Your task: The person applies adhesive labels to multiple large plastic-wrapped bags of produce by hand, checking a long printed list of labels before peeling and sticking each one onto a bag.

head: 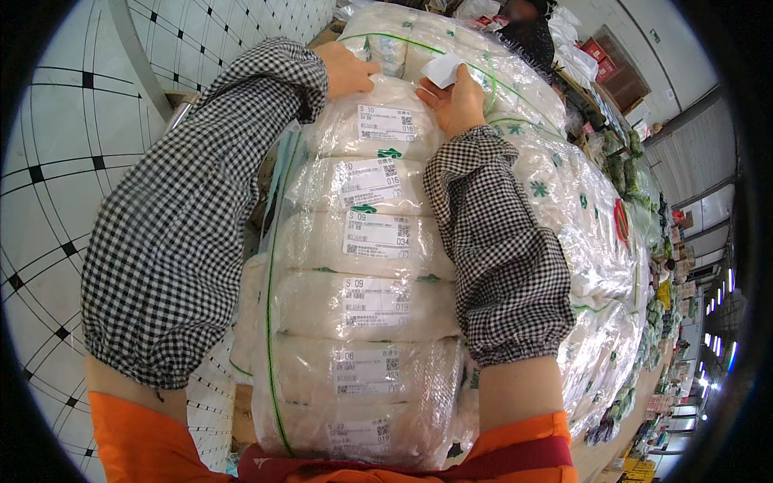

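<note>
Plastic-wrapped white packages (368, 302) are stacked in a row before me, most bearing a white printed label (386, 123). My left hand (349, 69) rests at the far end of this row, fingers bent against the plastic; whether it grips anything I cannot tell. To its right, my right hand (456, 99) holds a small white paper or label (442, 70) between thumb and fingers, above the wrapping. A clear bag with a green-edged seam (270, 290) encloses the row. Checked black-and-white sleeve covers lie over both forearms.
More large clear bags of white packages (537, 181) stand to the right, one with a red item on it (621, 221). Beyond are green bagged goods (622, 163), red boxes (604, 60) and a person in dark clothing (528, 30). Tiled floor (66, 181) lies left.
</note>
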Demonstrator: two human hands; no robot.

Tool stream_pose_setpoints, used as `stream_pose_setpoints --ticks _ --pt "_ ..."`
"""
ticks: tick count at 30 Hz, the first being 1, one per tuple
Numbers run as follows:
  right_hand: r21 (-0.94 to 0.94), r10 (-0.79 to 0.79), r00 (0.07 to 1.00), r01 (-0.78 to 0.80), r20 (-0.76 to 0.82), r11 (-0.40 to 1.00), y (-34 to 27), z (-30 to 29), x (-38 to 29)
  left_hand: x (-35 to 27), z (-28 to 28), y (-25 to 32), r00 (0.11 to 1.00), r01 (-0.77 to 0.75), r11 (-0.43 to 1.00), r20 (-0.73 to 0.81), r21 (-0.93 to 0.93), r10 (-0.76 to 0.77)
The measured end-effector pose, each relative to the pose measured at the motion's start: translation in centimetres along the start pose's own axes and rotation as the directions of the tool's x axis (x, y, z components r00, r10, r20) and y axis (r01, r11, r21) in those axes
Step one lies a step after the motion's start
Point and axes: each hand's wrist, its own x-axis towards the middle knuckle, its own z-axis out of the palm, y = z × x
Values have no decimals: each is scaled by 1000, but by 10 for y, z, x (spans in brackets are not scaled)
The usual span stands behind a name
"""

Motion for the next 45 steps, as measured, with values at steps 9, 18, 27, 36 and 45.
stream_pose_setpoints --ticks 9,18,27,36,45 --pt "-647 -499 723 674 478 356 13 24 -19 -9 6 -5 995 94 975 -52 200 -85" --pt "-448 -273 365 811 890 -377 20 23 -11 -13 -2 -13 1000 29 966 -17 255 -25" --pt "-745 -84 740 665 667 -52 26 36 -26 -26 -8 -9 995 85 987 46 135 -92" --pt "-810 6 822 561 570 172 -16 -4 -13 -32 3 -4 992 129 991 3 46 -129" --pt "-922 -118 925 374 362 100 12 4 -2 -37 7 -3 990 116 993 -79 -8 -116"
